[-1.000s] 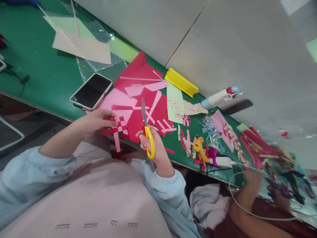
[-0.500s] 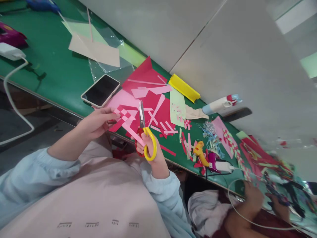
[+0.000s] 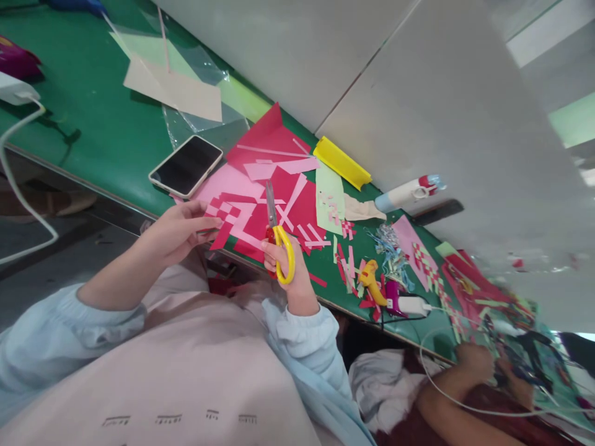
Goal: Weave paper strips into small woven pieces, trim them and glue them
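My left hand [image 3: 179, 232] pinches the left edge of a small checkered piece woven from red and pink paper strips [image 3: 227, 214]. A loose pink strip [image 3: 247, 237] runs from this weave toward my right hand [image 3: 289, 263], its end close to the thumb; whether the thumb touches it I cannot tell. My right hand is closed on scissors [image 3: 282, 251] with yellow and red handles, blades pointing up and away from me. Below both hands lie red paper [image 3: 297, 201] and pink paper strips [image 3: 284, 215].
A phone [image 3: 186, 166] lies left of the papers, near clear plastic and pale sheets [image 3: 176, 90]. Behind stands a yellow channel-shaped piece [image 3: 343, 162]. To the right are paper scraps, a yellow glue gun [image 3: 372, 282] and a cable. A co-worker's hands [image 3: 474, 362] are farther right.
My right hand with the scissors has shifted slightly right and up. The pink strip that lay across its fingers now ends at the thumb. My left hand keeps hold of the weave.
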Tool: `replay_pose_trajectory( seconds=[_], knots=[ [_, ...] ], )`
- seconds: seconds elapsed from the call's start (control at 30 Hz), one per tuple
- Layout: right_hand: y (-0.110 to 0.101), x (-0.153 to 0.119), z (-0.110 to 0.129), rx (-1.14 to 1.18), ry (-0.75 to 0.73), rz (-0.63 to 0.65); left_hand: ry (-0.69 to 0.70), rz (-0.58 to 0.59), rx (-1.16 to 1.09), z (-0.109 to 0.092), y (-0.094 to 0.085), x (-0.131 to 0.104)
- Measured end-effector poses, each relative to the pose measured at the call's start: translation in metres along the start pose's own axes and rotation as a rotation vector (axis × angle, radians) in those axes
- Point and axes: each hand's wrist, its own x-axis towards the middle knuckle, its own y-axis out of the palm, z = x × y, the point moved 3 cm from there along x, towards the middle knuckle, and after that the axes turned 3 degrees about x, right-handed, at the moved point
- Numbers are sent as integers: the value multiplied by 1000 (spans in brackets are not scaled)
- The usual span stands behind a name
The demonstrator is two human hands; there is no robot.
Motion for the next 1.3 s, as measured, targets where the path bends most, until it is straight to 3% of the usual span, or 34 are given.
replay_pose_trajectory(
  seconds=[0.3, 0.67, 0.83, 1.07, 1.3],
  knots=[
    [0, 4, 0, -22, 8, 34, 30, 22, 15, 2, -5, 4],
    [-7, 8, 5, -139, 145, 51, -175, 95, 190, 6, -5, 6],
    [-15, 12, 8, -164, 157, 155, -235, 78, 270, 7, -6, 10],
    [-23, 15, 27, -325, 162, 276, -250, 280, 418, 9, -5, 9],
    [-27, 20, 39, -370, 132, 307, -265, 324, 489, 14, 1, 8]
  ],
)
